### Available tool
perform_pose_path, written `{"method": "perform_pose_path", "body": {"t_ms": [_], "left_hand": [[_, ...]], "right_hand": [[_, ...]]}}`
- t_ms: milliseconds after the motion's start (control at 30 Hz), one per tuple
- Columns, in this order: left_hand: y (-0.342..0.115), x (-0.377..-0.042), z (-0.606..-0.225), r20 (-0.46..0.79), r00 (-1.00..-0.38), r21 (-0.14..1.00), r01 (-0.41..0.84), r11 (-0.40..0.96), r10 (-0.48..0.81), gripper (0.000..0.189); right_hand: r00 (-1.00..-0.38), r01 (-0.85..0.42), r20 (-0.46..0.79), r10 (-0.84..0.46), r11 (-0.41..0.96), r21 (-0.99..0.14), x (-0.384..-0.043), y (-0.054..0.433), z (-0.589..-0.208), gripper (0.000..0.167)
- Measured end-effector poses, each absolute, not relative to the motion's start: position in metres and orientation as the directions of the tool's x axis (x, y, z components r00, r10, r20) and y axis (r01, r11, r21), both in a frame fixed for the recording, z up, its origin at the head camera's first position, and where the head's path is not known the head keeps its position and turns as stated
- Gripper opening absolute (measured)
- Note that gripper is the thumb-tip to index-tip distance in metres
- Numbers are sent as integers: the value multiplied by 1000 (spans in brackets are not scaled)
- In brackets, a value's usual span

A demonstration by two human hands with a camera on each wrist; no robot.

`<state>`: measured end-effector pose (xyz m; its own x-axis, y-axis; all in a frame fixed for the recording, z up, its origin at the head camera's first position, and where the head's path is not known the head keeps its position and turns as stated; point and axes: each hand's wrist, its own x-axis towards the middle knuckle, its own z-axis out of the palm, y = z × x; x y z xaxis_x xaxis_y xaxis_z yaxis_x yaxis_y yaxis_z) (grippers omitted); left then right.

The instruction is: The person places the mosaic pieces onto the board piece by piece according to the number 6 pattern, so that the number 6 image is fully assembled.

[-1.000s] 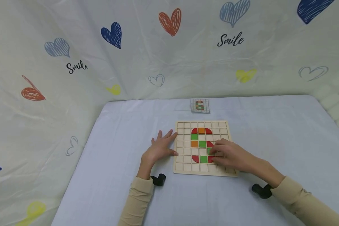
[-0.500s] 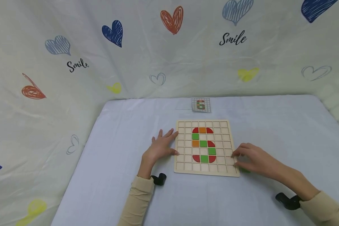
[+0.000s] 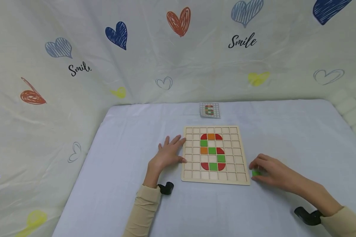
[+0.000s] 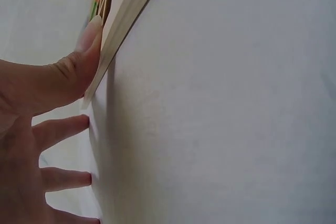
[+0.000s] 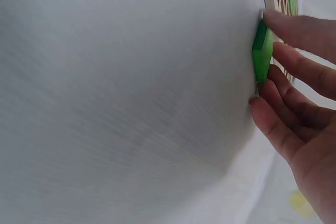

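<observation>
My left hand (image 3: 166,154) lies with spread fingers at the left edge of a wooden grid board (image 3: 186,171); in the left wrist view its thumb (image 4: 86,51) rests against the board's side. Red, orange and green tiles in the board form a figure like a 6. Just off the board's right edge, my right hand (image 3: 271,169) pinches a green tile (image 3: 256,172) between thumb and fingers. The right wrist view shows this green tile (image 5: 262,51) as a thick block close over the white cloth, its far side partly covered by fingers.
A small pattern card (image 3: 209,110) with a coloured 6 on a grid lies behind the board. White cloth (image 3: 213,210) covers the table, and a curtain printed with hearts (image 3: 178,21) hangs behind. Black wrist devices (image 3: 310,217) sit at both cuffs.
My right hand has left the tiles on the board, moved right past its edge, and now grips a green tile there. The left hand has stayed at the board's left edge.
</observation>
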<state>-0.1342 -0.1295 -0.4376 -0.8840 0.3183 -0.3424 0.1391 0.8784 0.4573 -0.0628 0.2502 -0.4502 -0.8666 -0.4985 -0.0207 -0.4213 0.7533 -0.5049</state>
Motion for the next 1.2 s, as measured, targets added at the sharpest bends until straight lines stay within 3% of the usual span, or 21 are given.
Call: {"method": "perform_pose_path", "body": {"t_ms": [433, 900, 1200], "left_hand": [[-132, -133, -437, -337, -885, 445, 152, 882, 322, 89], [-132, -134, -438, -330, -888, 440, 155, 884, 320, 89], [-131, -136, -441, -328, -886, 440, 165, 883, 329, 89]], "right_hand": [[-859, -470, 49, -510, 744, -475, -61, 254, -451, 32], [-870, -425, 12, -493, 737, -525, -65, 251, -451, 34], [-837, -537, 204, -508, 688, -489, -67, 249, -455, 38]]}}
